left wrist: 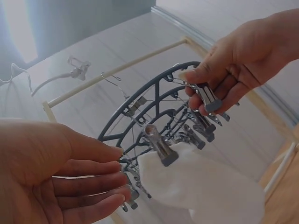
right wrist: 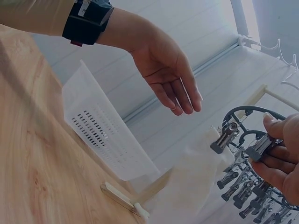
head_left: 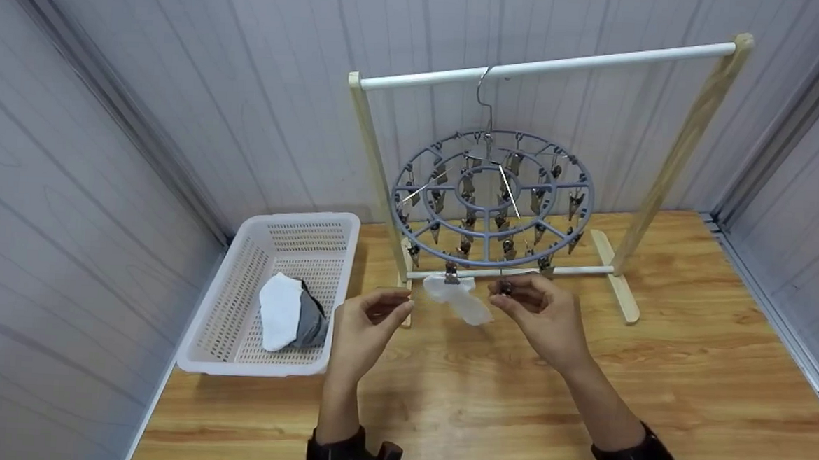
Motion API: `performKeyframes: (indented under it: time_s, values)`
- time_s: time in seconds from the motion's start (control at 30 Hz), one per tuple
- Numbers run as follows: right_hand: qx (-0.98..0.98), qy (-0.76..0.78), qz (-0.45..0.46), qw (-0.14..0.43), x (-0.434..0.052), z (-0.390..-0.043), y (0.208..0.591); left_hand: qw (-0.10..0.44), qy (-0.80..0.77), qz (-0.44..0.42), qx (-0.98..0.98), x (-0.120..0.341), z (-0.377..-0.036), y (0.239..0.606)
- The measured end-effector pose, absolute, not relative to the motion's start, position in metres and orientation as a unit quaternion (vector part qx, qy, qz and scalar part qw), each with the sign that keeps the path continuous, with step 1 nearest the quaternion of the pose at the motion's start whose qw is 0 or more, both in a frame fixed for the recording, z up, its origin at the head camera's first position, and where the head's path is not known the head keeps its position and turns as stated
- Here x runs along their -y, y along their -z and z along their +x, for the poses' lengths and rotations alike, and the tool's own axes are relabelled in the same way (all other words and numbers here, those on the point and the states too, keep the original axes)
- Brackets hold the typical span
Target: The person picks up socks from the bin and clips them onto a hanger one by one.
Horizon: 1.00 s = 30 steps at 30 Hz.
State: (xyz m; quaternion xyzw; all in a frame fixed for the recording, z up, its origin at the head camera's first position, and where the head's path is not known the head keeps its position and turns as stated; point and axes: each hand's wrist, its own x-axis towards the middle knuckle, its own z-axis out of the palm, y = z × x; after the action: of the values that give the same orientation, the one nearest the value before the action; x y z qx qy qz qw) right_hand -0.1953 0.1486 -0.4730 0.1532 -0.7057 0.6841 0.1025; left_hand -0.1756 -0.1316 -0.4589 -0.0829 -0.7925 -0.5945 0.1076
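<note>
A white sock [head_left: 472, 307] hangs from a metal clip [left wrist: 161, 145] at the near edge of a round blue-grey drying hanger [head_left: 487, 248]. My right hand [head_left: 552, 325] pinches another metal clip [left wrist: 208, 97] of the hanger, just right of the sock; nothing shows in that clip's jaws. To the left of the sock is my left hand [head_left: 365, 333], its fingers loosely extended and holding nothing. In the right wrist view the left hand [right wrist: 166, 70] stands apart from the sock [right wrist: 189, 175].
A white perforated basket [head_left: 255, 370] at left holds a white sock [head_left: 279, 314] and a grey-and-dark piece of fabric [head_left: 311, 323]. The hanger hooks over the white bar [head_left: 565, 64] of a wooden-legged stand [head_left: 687, 146]. Several more clips dangle below its rings.
</note>
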Motion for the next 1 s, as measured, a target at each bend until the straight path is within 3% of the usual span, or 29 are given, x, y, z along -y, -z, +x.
performKeyframes:
  time_s: [0.67,1.0]
  values:
    - [0.705,-0.687,0.149,0.095,-0.149,-0.196,0.475,0.161,0.572,-0.065,0.802,0.144,-0.172,0.452]
    - [0.705,-0.689,0.140,0.088,-0.151,-0.197,0.477,0.136,0.547,-0.040,0.825,0.159,-0.170,0.452]
